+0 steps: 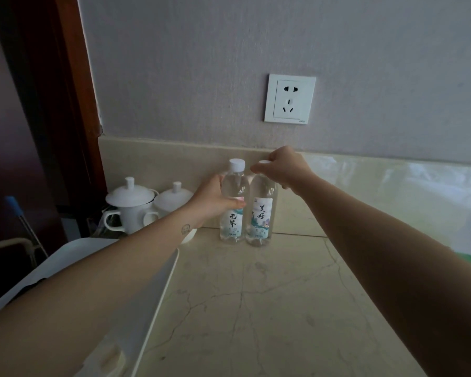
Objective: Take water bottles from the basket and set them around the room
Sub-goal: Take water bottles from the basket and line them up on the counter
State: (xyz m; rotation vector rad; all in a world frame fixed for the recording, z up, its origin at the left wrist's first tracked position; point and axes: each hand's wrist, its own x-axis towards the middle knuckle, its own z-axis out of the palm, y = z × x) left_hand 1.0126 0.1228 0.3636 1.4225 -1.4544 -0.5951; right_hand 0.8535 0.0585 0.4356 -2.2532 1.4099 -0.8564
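Left hand grips the left water bottle round its middle, fingers curled behind it and the thumb lying across the front just above the label. Right hand comes down from above on the right water bottle and pinches it at the cap, which is mostly hidden by the fingers.

Both bottles stand upright on the pale marble desk, side by side and touching or nearly so, close to the low stone upstand at the foot of the wall. Both are clear, filled and capped in white. The left label reads 无界 in dark brush characters. The right label reads 美好 over a small blue-green picture. The finer print at the bottom of each label is too small to read.

Two white lidded cups with handles stand to the left of the bottles, behind the left forearm. A white container sits at the left edge of the desk under that arm. A white wall socket is fixed above the bottles, and its tiny maker's mark cannot be read.
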